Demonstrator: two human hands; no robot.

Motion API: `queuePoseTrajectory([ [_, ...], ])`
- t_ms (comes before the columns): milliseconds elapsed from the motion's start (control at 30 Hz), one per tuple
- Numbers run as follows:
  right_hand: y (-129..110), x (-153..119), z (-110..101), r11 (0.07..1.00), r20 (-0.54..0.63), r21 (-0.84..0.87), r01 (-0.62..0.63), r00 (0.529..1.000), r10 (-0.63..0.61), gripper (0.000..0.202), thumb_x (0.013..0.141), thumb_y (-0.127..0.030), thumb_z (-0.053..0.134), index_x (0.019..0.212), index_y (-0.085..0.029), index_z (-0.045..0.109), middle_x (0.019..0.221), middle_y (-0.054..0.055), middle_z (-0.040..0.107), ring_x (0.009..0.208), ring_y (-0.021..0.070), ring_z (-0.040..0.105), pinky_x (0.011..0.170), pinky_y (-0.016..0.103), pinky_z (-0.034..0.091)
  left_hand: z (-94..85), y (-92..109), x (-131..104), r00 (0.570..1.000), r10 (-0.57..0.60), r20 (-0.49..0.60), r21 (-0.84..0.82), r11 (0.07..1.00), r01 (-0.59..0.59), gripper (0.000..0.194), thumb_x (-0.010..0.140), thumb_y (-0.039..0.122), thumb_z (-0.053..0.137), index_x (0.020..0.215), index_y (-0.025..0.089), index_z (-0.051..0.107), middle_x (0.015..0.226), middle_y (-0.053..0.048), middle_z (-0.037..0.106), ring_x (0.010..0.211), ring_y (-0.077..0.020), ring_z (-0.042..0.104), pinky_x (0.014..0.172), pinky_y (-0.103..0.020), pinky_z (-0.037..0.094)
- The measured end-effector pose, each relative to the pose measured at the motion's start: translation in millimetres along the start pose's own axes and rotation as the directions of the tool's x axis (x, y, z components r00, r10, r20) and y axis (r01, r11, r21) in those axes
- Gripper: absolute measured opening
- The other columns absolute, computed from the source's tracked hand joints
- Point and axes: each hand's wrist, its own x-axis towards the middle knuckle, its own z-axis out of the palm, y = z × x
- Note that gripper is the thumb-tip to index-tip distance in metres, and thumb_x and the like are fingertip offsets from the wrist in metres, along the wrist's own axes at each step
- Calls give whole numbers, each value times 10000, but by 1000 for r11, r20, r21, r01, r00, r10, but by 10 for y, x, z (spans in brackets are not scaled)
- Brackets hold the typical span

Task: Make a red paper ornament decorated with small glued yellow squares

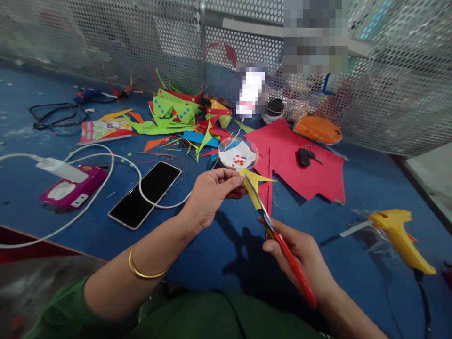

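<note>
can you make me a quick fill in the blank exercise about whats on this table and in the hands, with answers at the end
The left hand pinches a piece of ____ paper.
The right hand holds scissors with ____ handles.
A gold bangle circles the ____ forearm.
The glue gun lies nearer to the ____ hand than to the other.

Missing words: yellow; red; left; right.
</note>
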Motion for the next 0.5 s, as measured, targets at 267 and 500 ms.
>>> queuePoseTrajectory([
  [267,32,13,-11,1000,-26,-22,8,1000,-9,430,898,-609,579,916,-203,719,637,-32,451,572,122,372,514,239,362,-16,19,-6,999,-13,30,-12,1000,13,128,768,273,774,754,155,725,722,-28,743,664,-126,688,696,-268,555],
  [500,36,13,-10,1000,-3,-27,-7,1000,7,402,906,-595,580,867,-207,680,630,-39,436,573,117,332,516,241,327,-38,24,18,1000,6,10,15,1000,-6,134,802,283,748,757,157,728,724,-29,733,651,-116,670,676,-253,544],
])
